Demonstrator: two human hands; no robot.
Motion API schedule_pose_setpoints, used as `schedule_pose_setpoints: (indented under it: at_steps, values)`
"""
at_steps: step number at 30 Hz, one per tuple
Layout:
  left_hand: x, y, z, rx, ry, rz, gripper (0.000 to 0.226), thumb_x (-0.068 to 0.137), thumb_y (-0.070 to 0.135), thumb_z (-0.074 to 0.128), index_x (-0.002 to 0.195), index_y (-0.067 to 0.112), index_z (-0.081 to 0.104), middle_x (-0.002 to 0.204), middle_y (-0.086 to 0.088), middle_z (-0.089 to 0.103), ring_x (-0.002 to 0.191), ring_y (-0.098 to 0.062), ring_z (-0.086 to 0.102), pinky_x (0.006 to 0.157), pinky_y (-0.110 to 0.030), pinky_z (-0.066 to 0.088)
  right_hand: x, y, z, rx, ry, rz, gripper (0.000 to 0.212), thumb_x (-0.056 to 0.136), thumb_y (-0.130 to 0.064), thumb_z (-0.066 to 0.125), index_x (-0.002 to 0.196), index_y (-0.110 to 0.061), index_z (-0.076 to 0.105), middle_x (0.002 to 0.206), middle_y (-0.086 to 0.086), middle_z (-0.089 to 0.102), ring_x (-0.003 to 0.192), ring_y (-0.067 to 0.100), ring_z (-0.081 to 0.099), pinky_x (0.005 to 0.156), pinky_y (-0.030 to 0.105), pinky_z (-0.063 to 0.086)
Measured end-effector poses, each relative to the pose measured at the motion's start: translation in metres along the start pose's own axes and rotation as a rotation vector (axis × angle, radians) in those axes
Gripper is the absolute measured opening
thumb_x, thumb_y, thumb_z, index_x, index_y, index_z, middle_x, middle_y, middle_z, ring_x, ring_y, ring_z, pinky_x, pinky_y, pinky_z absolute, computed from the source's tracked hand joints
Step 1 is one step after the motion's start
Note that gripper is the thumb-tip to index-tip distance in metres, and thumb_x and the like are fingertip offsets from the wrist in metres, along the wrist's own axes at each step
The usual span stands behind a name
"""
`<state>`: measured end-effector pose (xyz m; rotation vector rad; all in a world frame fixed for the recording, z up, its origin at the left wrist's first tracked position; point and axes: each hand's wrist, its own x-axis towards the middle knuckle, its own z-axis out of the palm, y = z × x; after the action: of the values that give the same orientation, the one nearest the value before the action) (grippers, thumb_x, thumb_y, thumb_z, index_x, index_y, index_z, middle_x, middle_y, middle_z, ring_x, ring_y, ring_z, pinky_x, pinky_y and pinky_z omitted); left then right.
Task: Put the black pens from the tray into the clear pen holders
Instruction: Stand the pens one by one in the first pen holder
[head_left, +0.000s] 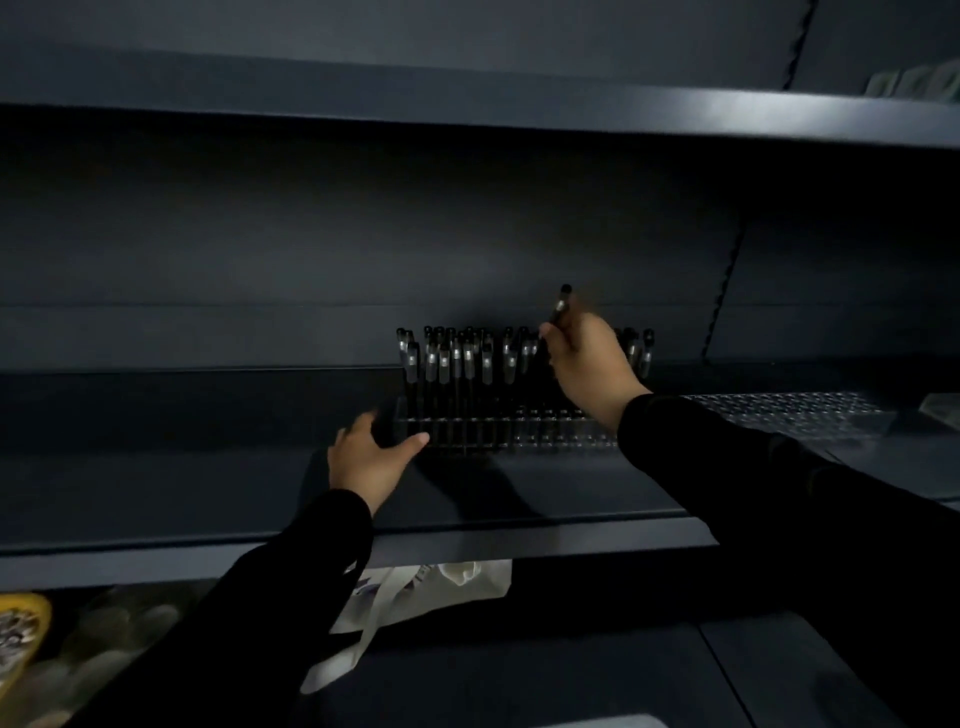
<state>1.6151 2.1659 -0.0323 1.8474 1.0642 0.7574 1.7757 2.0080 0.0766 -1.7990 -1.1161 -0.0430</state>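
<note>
A person in black sleeves stocks a dark shelf (519, 488), the right hand (587, 364) pinching one black pen (562, 304) by its lower barrel, cap end raised and tilted above the clear holder (545, 431). The left hand (371, 457) holds nothing; its fingers are spread, thumb reaching to the holder's left front corner, apparently bracing it, though the dim light makes contact hard to confirm. A row of pens (457, 364) already stands upright in the holder's left and middle slots, with a few more behind the right hand; the front slots toward the right look unfilled. A second clear holder (789, 410) lies further right on the shelf. The tray named in the task is not in sight.

The step in hand is seating this pen. Done well, the pen is brought upright first, its tip lined over a free slot beside the standing pens, then lowered straight so it does not knock its neighbours, with the left hand steadying the light holder against sliding.
</note>
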Motion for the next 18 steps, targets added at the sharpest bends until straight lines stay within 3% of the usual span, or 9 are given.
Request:
schedule_pose_setpoints:
  at_steps: [1,4,6,8,12,13,15,18]
  values:
    - [0.003,-0.002,0.002,0.026,-0.004,-0.003,0.081,0.067,0.056,0.075,0.134,0.019,0.050,0.133,-0.011,0.050,0.125,-0.029,0.045,0.106,-0.044,0.039,0.001,0.003,0.002,-0.041,-0.009,-0.016,0.006,0.101,-0.016,0.041,0.098,-0.011,0.040,0.067,-0.001,0.042,0.056,0.013,0.040,0.048,0.016,0.030]
    - [0.006,-0.007,0.007,0.094,0.008,0.036,0.067,0.073,0.051,0.073,0.130,0.021,0.056,0.130,-0.011,0.051,0.124,-0.030,0.044,0.105,-0.042,0.039,0.001,0.011,0.006,-0.119,-0.060,-0.031,0.013,0.102,-0.016,0.040,0.112,-0.008,0.041,0.071,0.005,0.047,0.059,0.015,0.044,0.050,0.022,0.035]
    - [0.007,-0.007,0.010,0.159,0.021,0.062,0.056,0.078,0.050,0.070,0.124,0.021,0.060,0.128,-0.011,0.053,0.124,-0.030,0.043,0.103,-0.040,0.038,0.000,0.016,0.010,-0.135,-0.088,-0.017,0.021,0.101,-0.016,0.041,0.118,-0.004,0.042,0.082,0.020,0.053,0.069,0.028,0.052,0.064,0.041,0.046]
    - [0.008,-0.007,0.011,0.180,0.041,0.084,0.050,0.078,0.052,0.068,0.118,0.021,0.064,0.124,-0.010,0.056,0.121,-0.029,0.045,0.102,-0.040,0.039,-0.001,0.021,0.016,-0.149,-0.107,-0.003,0.021,0.100,-0.016,0.043,0.115,-0.002,0.045,0.089,0.024,0.056,0.080,0.038,0.056,0.075,0.053,0.049]
    - [0.009,-0.010,0.012,0.156,0.058,0.116,0.042,0.078,0.050,0.070,0.110,0.023,0.069,0.116,-0.007,0.060,0.116,-0.027,0.050,0.100,-0.042,0.042,-0.001,0.026,0.026,-0.147,-0.107,0.001,0.022,0.098,-0.015,0.049,0.116,-0.002,0.049,0.114,0.016,0.060,0.090,0.030,0.061,0.085,0.046,0.049]
    - [0.009,-0.010,0.012,0.152,0.064,0.128,0.040,0.078,0.049,0.071,0.108,0.023,0.069,0.115,-0.008,0.060,0.115,-0.028,0.051,0.100,-0.043,0.043,-0.002,0.028,0.027,-0.130,-0.092,0.006,0.026,0.097,-0.013,0.051,0.120,-0.002,0.047,0.112,0.014,0.060,0.093,0.027,0.061,0.087,0.042,0.049]
    - [0.008,-0.010,0.012,0.149,0.070,0.137,0.038,0.078,0.047,0.071,0.107,0.022,0.070,0.114,-0.009,0.061,0.113,-0.028,0.052,0.100,-0.044,0.043,-0.005,0.031,0.030,-0.088,-0.064,0.021,0.039,0.095,-0.010,0.054,0.130,-0.007,0.038,0.090,0.007,0.062,0.089,0.022,0.062,0.086,0.039,0.050]
    - [0.009,-0.012,0.012,0.144,0.059,0.144,0.033,0.077,0.050,0.071,0.102,0.027,0.071,0.110,-0.006,0.063,0.110,-0.027,0.054,0.098,-0.044,0.045,-0.007,0.040,0.033,-0.075,-0.022,0.034,0.031,0.094,-0.009,0.055,0.120,-0.010,0.039,0.077,0.013,0.063,0.078,0.024,0.062,0.080,0.041,0.052]
